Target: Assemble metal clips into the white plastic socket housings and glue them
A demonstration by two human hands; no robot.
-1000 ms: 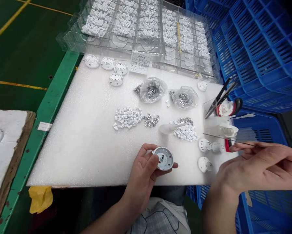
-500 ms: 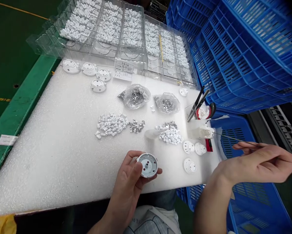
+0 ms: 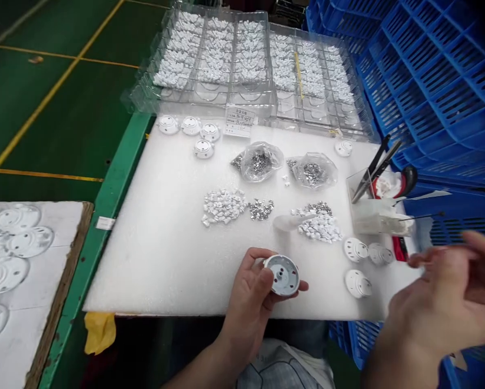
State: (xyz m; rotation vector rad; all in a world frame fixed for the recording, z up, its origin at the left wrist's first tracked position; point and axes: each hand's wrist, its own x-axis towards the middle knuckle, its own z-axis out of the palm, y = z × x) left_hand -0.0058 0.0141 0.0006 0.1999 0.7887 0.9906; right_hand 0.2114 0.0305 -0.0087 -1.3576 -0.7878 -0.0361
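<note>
over foam [image 3: 157, 259], left hand [image 3: 246, 313] clamps one round housing [image 3: 281, 275]; right hand [image 3: 440, 302] hovers, fingers apart.

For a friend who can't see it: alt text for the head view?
A left hand holds a round white cap over a foam board, the right hand blurred nearby. Clear trays of white parts lie behind.

Blurred: right hand [image 3: 440, 302], motion-smeared at the right edge; any held item cannot be told.
Hidden: left thumb [image 3: 266, 276] covers part of the round housing [image 3: 286, 276].
Too small: tray label [image 3: 239, 121], text unreadable.
Cut off: blue crate [image 3: 440, 70], upper right.
</note>
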